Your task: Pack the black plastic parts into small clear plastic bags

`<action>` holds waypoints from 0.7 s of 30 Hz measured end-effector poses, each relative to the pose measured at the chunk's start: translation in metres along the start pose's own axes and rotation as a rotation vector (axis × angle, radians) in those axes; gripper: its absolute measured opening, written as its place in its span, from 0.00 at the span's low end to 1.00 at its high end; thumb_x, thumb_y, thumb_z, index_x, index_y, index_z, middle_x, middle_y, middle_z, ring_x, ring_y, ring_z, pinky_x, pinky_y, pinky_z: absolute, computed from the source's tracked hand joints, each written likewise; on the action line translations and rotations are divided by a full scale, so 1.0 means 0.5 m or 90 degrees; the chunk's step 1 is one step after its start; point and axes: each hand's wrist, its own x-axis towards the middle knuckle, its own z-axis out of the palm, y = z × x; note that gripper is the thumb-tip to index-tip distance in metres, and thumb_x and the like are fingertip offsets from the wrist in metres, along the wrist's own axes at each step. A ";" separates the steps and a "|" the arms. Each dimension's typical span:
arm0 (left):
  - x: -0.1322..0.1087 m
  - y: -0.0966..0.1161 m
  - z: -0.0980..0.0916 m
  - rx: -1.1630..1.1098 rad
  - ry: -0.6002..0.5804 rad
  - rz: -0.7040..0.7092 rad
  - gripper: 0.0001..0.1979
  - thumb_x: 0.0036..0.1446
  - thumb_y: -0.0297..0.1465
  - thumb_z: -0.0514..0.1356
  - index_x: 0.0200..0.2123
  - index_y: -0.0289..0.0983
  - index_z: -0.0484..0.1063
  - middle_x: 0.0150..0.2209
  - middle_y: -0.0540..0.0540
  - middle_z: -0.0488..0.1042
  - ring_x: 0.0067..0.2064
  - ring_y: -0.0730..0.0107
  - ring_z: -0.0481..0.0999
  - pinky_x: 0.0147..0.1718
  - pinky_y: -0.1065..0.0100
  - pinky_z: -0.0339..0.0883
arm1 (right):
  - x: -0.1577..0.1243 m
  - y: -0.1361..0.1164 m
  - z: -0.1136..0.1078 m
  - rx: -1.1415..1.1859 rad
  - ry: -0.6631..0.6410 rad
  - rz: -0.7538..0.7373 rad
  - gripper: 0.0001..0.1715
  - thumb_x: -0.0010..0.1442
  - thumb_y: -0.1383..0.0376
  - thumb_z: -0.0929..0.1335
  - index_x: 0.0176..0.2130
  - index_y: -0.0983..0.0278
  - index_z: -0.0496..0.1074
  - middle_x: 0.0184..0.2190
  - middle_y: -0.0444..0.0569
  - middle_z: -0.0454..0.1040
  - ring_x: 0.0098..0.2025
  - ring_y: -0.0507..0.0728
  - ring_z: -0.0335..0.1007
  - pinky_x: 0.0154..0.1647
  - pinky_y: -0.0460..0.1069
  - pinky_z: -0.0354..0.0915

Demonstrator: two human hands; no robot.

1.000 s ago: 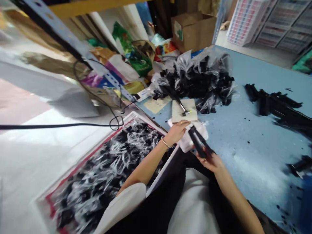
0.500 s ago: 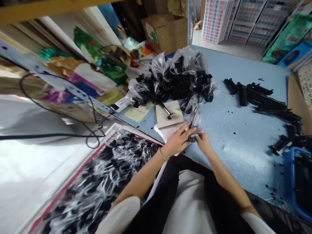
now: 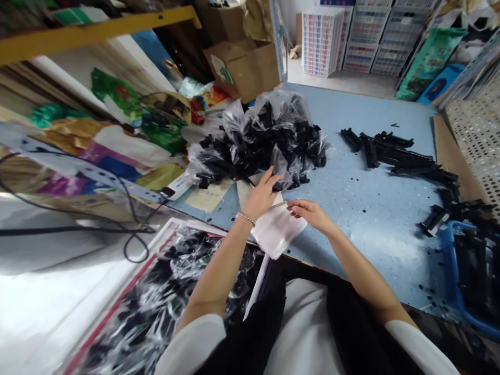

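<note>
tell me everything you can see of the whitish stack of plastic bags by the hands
The whitish stack of thin plastic bags looks flat, glossy, translucent and rectangular. It lies at the near edge of the blue table, one corner hanging over it. The right hand touches its upper edge; the left hand is just beyond its far corner, touching bagged black parts.

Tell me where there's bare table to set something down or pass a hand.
The widest bare stretch of table lies between the bagged pile, the loose black parts and the blue bin, right of the right hand. The far end past the pile is bare too. Crowded around the left hand, by pile and flat bags.
</note>
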 end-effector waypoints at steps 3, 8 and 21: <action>0.023 -0.030 0.011 0.099 -0.092 -0.045 0.35 0.57 0.16 0.49 0.67 0.41 0.61 0.73 0.40 0.56 0.71 0.54 0.61 0.66 0.46 0.60 | -0.039 0.035 -0.003 0.020 0.010 0.063 0.13 0.60 0.60 0.70 0.43 0.63 0.79 0.36 0.46 0.79 0.35 0.52 0.74 0.43 0.50 0.73; 0.007 -0.016 0.018 0.207 -0.098 -0.050 0.35 0.60 0.23 0.54 0.71 0.38 0.57 0.73 0.30 0.53 0.74 0.33 0.49 0.64 0.28 0.50 | -0.101 0.060 -0.108 -0.078 0.077 0.045 0.12 0.60 0.62 0.69 0.44 0.62 0.79 0.37 0.47 0.81 0.36 0.52 0.75 0.42 0.50 0.73; 0.541 0.332 0.340 -0.174 -0.201 -0.003 0.40 0.65 0.47 0.58 0.73 0.37 0.51 0.75 0.29 0.45 0.76 0.41 0.40 0.70 0.44 0.47 | 0.067 -0.065 -0.714 -0.674 0.527 0.029 0.26 0.67 0.60 0.64 0.60 0.63 0.72 0.62 0.61 0.68 0.64 0.68 0.63 0.65 0.63 0.61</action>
